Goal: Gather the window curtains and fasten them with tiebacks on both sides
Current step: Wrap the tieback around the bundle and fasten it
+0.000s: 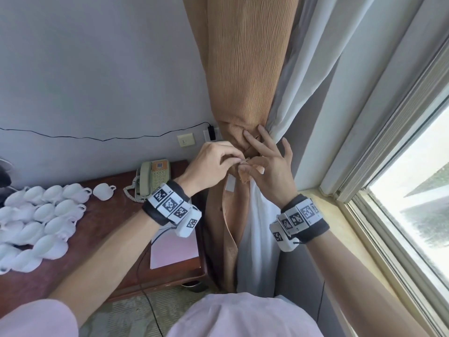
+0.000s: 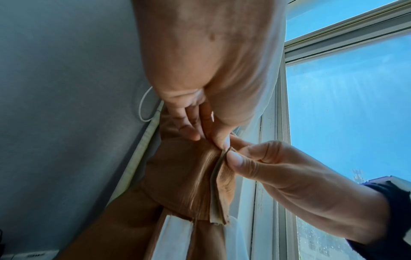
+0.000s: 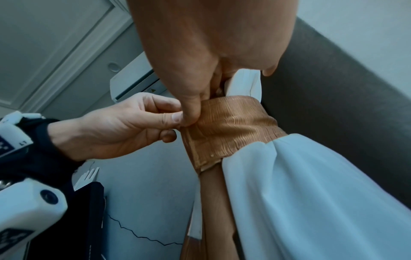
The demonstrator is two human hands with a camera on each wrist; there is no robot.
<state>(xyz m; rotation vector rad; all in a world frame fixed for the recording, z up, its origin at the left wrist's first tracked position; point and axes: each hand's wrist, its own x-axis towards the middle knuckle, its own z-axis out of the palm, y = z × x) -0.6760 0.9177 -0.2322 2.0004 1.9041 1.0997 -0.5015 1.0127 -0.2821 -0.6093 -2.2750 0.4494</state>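
Observation:
A tan curtain (image 1: pixel 245 76) and a white sheer (image 1: pixel 257 227) hang bunched together in the corner by the window. A tan ribbed tieback (image 3: pixel 229 130) wraps the bundle; its two ends meet at the front (image 2: pixel 220 186). My left hand (image 1: pixel 237 161) pinches one end between thumb and forefinger (image 3: pixel 175 121). My right hand (image 1: pixel 247 167) pinches the other end with its thumb (image 2: pixel 235 158) in front, while its index and middle fingers (image 1: pixel 252 139) lie straight on the curtain above the band. A white label (image 1: pixel 230 182) hangs below the hands.
A wooden desk (image 1: pixel 102 229) stands at the left with a phone (image 1: pixel 154 177), several white cups (image 1: pixel 36 222) and a pink sheet (image 1: pixel 173 249). A plug and black cable (image 1: pixel 211 132) run along the wall. The window frame (image 1: pixel 379 147) and sill (image 1: pixel 332 215) are at the right.

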